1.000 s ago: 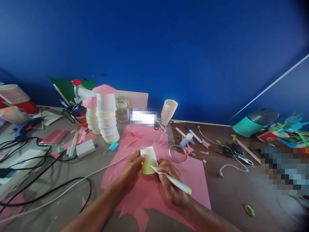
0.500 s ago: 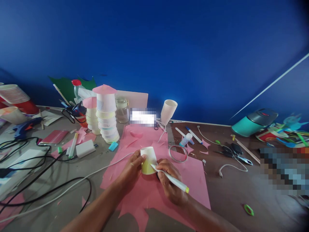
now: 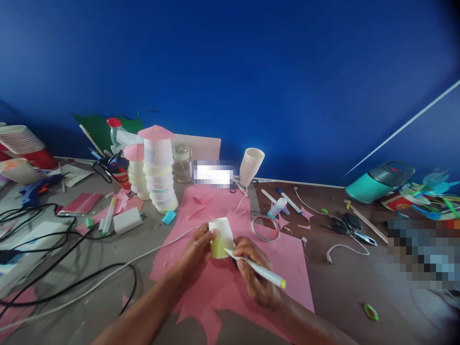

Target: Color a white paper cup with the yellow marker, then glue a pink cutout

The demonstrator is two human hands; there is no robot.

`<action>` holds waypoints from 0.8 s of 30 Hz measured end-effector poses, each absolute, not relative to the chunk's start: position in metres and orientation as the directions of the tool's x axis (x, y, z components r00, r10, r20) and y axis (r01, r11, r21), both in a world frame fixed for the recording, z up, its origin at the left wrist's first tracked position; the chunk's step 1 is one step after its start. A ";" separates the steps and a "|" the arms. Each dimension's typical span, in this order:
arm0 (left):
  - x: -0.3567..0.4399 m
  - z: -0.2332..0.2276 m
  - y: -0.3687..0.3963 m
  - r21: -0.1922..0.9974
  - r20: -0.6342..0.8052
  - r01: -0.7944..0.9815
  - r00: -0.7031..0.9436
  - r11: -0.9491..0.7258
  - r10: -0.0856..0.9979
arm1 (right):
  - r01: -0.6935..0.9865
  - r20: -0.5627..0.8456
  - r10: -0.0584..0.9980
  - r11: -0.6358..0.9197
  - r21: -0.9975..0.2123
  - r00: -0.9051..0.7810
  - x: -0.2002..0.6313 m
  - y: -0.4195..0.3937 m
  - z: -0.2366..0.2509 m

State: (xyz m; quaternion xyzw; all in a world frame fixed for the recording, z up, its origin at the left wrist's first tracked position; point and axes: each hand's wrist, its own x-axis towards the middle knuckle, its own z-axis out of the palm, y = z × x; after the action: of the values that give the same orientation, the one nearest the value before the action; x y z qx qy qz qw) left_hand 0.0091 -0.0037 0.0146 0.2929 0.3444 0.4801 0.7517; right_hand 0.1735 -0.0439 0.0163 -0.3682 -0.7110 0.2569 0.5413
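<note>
A small paper cup (image 3: 220, 235), partly coloured yellow, is held in my left hand (image 3: 200, 245), thumb on its near side and the other fingers mostly hidden. My right hand (image 3: 256, 272) is closed around a white marker (image 3: 264, 274) with a yellow end. The marker's tip meets the yellow lower part of the cup. Both hands are over a pink paper sheet (image 3: 287, 268). A tape roll (image 3: 265, 228) lies just beyond my right hand.
Stacked cup towers with pink cone tops (image 3: 158, 172) stand at the back left. Upright cups (image 3: 251, 165) lean near the blue wall. Black cables (image 3: 72, 239) and a white cable (image 3: 122, 266) cross the left side. A teal flask (image 3: 377, 182) lies at right.
The marker has shifted slightly down and to the right, its tip moving lower on the cup. My left hand and the cup stay nearly in place.
</note>
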 end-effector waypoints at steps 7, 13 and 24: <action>0.009 0.015 -0.003 0.774 -0.235 -0.518 0.299 0.364 0.925 | 0.272 0.597 0.795 0.602 -0.751 -0.107 0.174 -0.042 0.017; 0.008 0.015 -0.003 0.784 -0.219 -0.516 0.292 0.346 0.931 | 0.179 0.508 0.855 0.486 -0.855 0.108 0.172 -0.042 0.009; 0.010 0.020 -0.002 0.731 -0.285 -0.583 0.213 0.355 0.935 | 0.142 0.465 0.883 0.453 -0.880 0.067 0.167 -0.041 0.005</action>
State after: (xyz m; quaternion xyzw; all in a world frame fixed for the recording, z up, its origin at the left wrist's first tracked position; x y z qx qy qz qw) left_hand 0.0095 -0.0016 0.0196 0.2436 0.3613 0.5128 0.7397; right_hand 0.1675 -0.0407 0.0050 -0.4209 -0.6085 0.3103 0.5969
